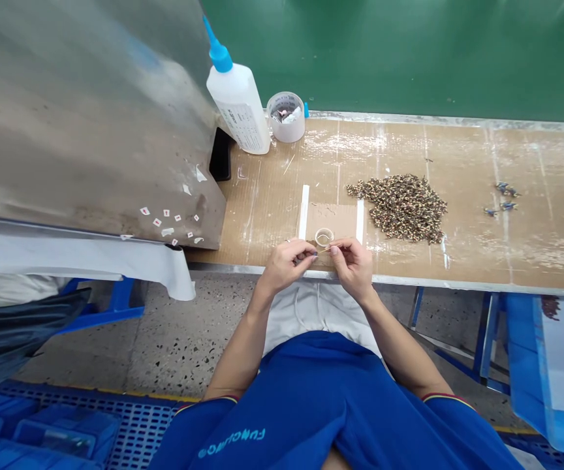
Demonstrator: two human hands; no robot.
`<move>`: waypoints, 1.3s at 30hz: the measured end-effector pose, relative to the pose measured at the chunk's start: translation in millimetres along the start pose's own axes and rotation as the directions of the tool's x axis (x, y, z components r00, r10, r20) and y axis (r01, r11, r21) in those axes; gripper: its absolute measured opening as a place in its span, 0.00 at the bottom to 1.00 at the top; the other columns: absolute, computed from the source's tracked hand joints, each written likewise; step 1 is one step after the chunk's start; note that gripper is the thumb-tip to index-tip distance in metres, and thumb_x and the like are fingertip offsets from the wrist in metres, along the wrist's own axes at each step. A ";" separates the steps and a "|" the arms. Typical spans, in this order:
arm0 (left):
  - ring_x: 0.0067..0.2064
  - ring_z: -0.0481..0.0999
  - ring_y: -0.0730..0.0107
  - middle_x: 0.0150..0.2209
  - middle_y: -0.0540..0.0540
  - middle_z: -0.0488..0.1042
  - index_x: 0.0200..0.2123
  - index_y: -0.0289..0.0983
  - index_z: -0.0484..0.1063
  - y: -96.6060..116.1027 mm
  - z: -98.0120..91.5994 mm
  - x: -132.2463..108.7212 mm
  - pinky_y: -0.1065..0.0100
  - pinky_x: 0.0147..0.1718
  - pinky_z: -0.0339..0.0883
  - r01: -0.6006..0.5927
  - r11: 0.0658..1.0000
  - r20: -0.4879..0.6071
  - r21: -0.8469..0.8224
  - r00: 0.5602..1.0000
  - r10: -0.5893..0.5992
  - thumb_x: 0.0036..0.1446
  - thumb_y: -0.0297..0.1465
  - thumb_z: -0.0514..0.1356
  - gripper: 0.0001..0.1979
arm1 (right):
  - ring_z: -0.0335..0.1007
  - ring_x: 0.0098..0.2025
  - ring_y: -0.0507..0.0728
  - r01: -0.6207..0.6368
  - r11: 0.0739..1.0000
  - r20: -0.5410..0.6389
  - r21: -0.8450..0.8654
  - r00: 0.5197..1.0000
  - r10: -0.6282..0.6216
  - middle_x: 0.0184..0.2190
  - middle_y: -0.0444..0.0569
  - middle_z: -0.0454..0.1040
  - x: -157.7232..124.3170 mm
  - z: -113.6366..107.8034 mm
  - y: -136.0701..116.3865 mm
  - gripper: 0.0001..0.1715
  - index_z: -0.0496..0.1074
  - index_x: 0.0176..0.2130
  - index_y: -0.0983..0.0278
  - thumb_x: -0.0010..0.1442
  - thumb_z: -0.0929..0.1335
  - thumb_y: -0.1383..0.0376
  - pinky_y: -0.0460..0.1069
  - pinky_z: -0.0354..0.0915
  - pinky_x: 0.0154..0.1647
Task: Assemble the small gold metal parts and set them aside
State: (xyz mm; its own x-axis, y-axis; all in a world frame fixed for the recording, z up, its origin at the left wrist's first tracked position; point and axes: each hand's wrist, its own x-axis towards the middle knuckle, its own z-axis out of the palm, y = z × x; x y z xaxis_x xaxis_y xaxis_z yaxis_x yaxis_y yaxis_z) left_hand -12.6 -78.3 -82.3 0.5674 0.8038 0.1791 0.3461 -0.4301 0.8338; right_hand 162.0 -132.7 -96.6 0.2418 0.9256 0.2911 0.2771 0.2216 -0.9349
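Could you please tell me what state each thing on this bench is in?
Right hand: pinching a thin stick.
Left hand: fingers curled, beside the stick.
Squeeze bottle: upright, blue nozzle on.
Clear tape roll: lying flat on cardboard.
Round tub: upright, holding scraps.
Small parts: loose heap.

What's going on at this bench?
A seated person is working with bare hands at a cardboard-covered bench. The right hand pinches a thin stick, with the left hand close beside it, just in front of a small clear ring on a cardboard pad. A heap of small speckled pieces lies to the right, and a white squeeze bottle with a blue nozzle stands farther back on the left.
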 end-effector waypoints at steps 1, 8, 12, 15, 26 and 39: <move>0.31 0.73 0.70 0.31 0.47 0.78 0.34 0.37 0.76 0.0 -0.2 0.0 0.70 0.34 0.68 -0.005 1.000 0.000 -0.003 1.000 0.005 0.62 0.29 0.61 0.05 | 0.77 0.31 0.56 0.002 1.000 0.002 -0.010 1.000 -0.002 0.30 0.47 0.78 0.1 -0.1 -0.4 0.11 0.73 0.37 0.59 0.68 0.66 0.56 0.51 0.73 0.32; 0.32 0.74 0.70 0.31 0.47 0.78 0.34 0.36 0.76 -0.8 -0.3 -0.2 0.71 0.32 0.68 -0.033 0.999 -0.002 0.009 0.999 0.033 0.62 0.28 0.61 0.04 | 0.77 0.31 0.55 0.065 0.998 0.000 -0.026 0.998 -0.065 0.30 0.47 0.79 1.5 -0.6 -3.0 0.07 0.74 0.38 0.58 0.67 0.67 0.60 0.49 0.73 0.31; 0.32 0.74 0.71 0.31 0.47 0.78 0.35 0.36 0.76 -1.1 -0.2 -0.3 0.71 0.33 0.68 -0.063 0.998 -0.005 0.023 0.998 0.063 0.62 0.27 0.60 0.05 | 0.77 0.30 0.55 0.095 0.995 0.001 -0.029 0.996 -0.095 0.30 0.46 0.79 1.4 -0.1 -3.5 0.06 0.74 0.38 0.59 0.67 0.67 0.62 0.48 0.73 0.31; 0.32 0.75 0.71 0.31 0.47 0.78 0.35 0.36 0.76 -1.4 -0.2 -0.1 0.71 0.33 0.69 -0.080 0.996 -0.002 0.037 0.997 0.080 0.63 0.27 0.60 0.05 | 0.78 0.31 0.55 0.107 0.993 0.005 -0.044 0.994 -0.107 0.31 0.46 0.79 1.3 -0.1 -3.7 0.06 0.74 0.38 0.59 0.67 0.67 0.62 0.48 0.73 0.31; 0.33 0.75 0.70 0.31 0.47 0.79 0.35 0.35 0.76 -2.8 -0.1 0.1 0.71 0.33 0.69 -0.145 0.989 -0.022 0.044 0.989 0.146 0.64 0.27 0.60 0.05 | 0.77 0.31 0.55 0.138 0.985 0.032 -0.103 0.990 -0.135 0.30 0.47 0.79 1.5 -1.2 -6.0 0.07 0.73 0.36 0.59 0.67 0.66 0.64 0.48 0.72 0.30; 0.31 0.74 0.72 0.31 0.47 0.79 0.35 0.35 0.76 -4.5 1.3 -1.3 0.72 0.32 0.68 -0.107 0.994 -0.017 0.016 0.994 0.107 0.62 0.25 0.61 0.04 | 0.77 0.31 0.55 0.101 0.990 0.056 -0.102 0.994 -0.095 0.30 0.47 0.79 1.8 -1.4 -5.8 0.08 0.73 0.35 0.59 0.67 0.66 0.62 0.49 0.72 0.29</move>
State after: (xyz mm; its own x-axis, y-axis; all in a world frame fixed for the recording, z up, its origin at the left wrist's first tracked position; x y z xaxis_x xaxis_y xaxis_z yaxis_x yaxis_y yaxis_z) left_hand -13.9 -78.0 -86.9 0.5886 0.7599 0.2759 0.2955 -0.5199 0.8015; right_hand 162.1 -132.8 -90.4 0.1619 0.9160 0.3670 0.3931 0.2812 -0.8754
